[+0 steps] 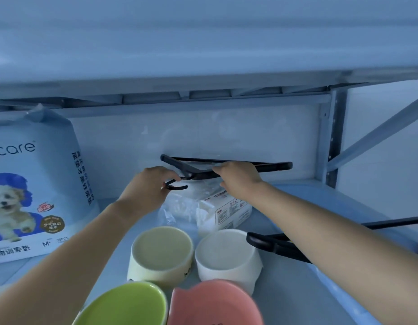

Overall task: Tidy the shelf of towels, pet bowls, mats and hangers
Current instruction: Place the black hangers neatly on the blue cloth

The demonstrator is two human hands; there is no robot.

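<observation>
I see the big blue mat bag (pixel 36 184) standing at the left of the shelf (pixel 297 289). My two hands hold a black hanger (pixel 250 164) above the white towel pack (pixel 217 207); it lies long from left to right. My left hand (pixel 147 184) pinches its hook, my right hand (pixel 238 177) grips the middle. Four bowls (pixel 162 252) sit in front, nothing in the ones I can see into.

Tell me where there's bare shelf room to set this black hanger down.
Bare shelf shows right of the white bowl, in front of the second hanger. A strip also lies between the pad bag and the wrapped packs. The front centre is crowded with bowls. Both hands hold the black hanger.
</observation>
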